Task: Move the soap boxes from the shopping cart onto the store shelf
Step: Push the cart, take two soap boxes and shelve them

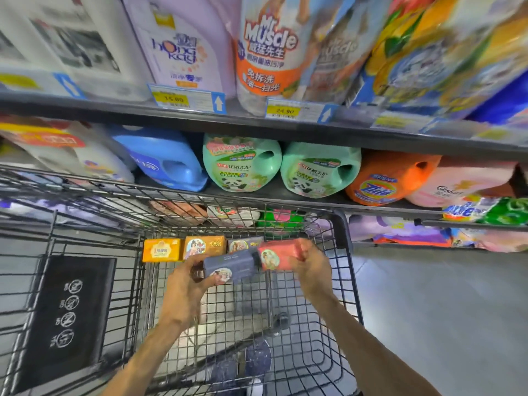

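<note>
Grey soap box (232, 267) gripped by left hand (185, 284), blurred red soap box (278, 254) by right hand (310, 267)

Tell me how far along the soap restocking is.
No soap box visibly shelved yet. In hand: left hand holds a dark grey box, right hand a red box. Left in the wire cart: yellow box, orange-brown box, another grey box.

"Mr Muscle" stands on the orange-and-white bottle (268, 50), "hong kay" on the lilac jug (178, 47), "Tide" on the orange jug (383, 181). Price tags (187, 99) read 15.00 and, probably, 24.90.
</note>
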The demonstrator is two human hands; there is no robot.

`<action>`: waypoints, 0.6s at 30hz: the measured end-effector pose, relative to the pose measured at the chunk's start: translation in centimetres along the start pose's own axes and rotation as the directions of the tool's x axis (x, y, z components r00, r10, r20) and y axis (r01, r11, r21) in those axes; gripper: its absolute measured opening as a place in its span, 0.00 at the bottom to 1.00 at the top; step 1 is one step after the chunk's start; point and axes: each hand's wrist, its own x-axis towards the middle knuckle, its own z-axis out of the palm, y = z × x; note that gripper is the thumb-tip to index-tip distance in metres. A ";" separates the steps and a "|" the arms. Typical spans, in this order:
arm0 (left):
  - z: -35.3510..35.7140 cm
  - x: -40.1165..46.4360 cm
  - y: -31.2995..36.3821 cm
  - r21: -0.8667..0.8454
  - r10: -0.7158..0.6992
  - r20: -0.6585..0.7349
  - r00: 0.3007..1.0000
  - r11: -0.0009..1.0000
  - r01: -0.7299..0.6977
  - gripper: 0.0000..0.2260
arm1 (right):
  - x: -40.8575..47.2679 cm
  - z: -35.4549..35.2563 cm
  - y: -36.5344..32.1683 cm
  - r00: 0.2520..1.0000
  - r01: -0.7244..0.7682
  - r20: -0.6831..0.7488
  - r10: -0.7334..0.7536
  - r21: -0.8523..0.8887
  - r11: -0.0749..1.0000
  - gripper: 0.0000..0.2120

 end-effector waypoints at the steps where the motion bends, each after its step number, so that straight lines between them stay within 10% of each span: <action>1: -0.3 -0.1 0.1 0.012 0.021 -0.003 1.000 1.000 -0.021 0.22 | -0.4 -0.5 -0.1 1.000 0.010 0.011 -0.010 0.028 1.000 0.09; 18: -7.5 -11.2 20.3 -0.021 0.364 0.205 0.909 0.930 -0.367 0.22 | -16.0 -19.6 -9.6 0.995 0.082 -0.080 -0.059 0.330 0.941 0.23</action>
